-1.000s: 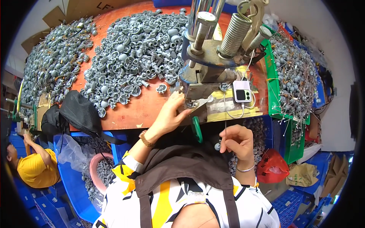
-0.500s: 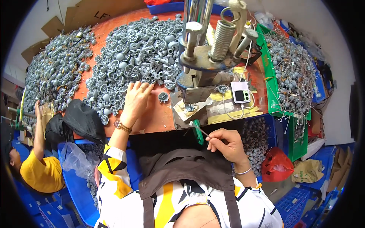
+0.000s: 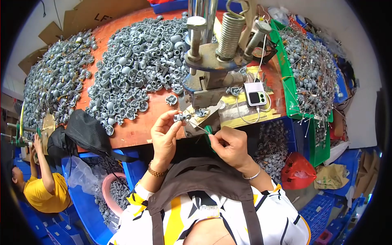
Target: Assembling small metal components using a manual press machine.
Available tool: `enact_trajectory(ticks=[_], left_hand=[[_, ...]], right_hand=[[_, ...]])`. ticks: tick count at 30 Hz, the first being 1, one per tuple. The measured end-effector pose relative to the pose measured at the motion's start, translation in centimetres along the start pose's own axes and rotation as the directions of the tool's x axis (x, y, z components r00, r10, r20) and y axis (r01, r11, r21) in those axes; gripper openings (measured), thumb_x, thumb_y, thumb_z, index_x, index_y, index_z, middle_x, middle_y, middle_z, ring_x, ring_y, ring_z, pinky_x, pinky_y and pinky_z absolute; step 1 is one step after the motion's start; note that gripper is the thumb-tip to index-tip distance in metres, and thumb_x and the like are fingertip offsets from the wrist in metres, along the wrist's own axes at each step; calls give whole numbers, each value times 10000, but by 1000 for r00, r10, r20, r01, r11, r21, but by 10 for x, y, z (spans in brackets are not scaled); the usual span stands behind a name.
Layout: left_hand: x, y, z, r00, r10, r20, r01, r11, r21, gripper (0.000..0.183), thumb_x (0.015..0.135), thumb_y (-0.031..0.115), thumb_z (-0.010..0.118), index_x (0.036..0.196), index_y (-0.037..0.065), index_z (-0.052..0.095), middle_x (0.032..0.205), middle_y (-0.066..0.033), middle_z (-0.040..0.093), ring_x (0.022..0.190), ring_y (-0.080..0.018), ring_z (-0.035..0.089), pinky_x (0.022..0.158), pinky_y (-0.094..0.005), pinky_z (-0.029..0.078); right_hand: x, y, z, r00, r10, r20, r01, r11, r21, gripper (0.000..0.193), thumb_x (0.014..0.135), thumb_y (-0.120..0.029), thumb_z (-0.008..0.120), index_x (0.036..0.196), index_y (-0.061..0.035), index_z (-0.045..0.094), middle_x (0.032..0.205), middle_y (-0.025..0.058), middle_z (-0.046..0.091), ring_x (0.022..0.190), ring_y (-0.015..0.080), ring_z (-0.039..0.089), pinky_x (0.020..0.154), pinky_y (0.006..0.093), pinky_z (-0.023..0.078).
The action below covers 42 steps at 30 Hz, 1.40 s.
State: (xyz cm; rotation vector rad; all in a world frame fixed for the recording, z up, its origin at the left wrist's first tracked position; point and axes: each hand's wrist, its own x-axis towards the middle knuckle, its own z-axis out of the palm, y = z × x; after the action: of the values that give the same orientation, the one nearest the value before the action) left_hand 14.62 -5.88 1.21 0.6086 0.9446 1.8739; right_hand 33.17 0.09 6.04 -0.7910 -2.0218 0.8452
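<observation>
A red-orange wooden tabletop (image 3: 157, 100) carries, toward its right end, a pale rectangular device (image 3: 252, 87) with a dark screen and a white cable (image 3: 258, 114). A black mesh fabric bag (image 3: 87, 131) sits at the tabletop's near left corner. Beyond its far edge stands brown cardboard (image 3: 107, 14). Off its near right corner are a shiny red plastic bag (image 3: 298, 171) and a crumpled beige bag (image 3: 331, 175); off to its left, a yellow-shirted person (image 3: 47, 194).
</observation>
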Motion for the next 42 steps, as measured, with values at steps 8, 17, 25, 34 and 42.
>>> enact_trajectory(ticks=[8,17,25,34,42], left_hand=[[-8,5,10,945,-305,118,322,930,-176,271,848,-23,640,1115,-18,593,1044,-96,647,926,-159,625,833,-294,520],[-13,23,39,751,128,648,-616,489,617,219,839,-4,588,1042,-21,669,1056,-172,666,956,-302,639,837,-352,502],[-9,32,12,896,420,140,-421,709,566,227,952,56,488,1071,-77,629,1125,-151,638,1072,-251,583,991,-357,406],[-20,38,35,767,249,591,-611,0,792,454,737,42,754,1161,3,597,1039,-141,627,991,-313,589,963,-415,426],[-16,7,30,869,200,452,-494,358,792,311,750,30,736,1051,40,657,853,-83,622,597,-185,551,550,-299,465]], right_hand=[[1,0,-4,996,-63,65,62,998,28,139,756,-35,716,698,-28,590,614,99,536,514,270,539,462,336,408],[-4,19,-11,656,494,571,-749,332,573,219,949,-269,589,984,-57,629,721,-2,622,539,33,497,475,174,390],[-2,43,-1,928,321,189,-370,855,364,105,916,-115,598,913,-11,584,768,-10,568,696,58,540,625,218,437],[11,27,14,978,104,180,-141,968,209,126,880,-117,640,900,-5,586,748,47,598,625,112,550,579,259,444],[12,29,15,940,213,267,-307,868,391,164,856,-103,683,931,7,586,793,18,612,671,50,533,592,209,436]])
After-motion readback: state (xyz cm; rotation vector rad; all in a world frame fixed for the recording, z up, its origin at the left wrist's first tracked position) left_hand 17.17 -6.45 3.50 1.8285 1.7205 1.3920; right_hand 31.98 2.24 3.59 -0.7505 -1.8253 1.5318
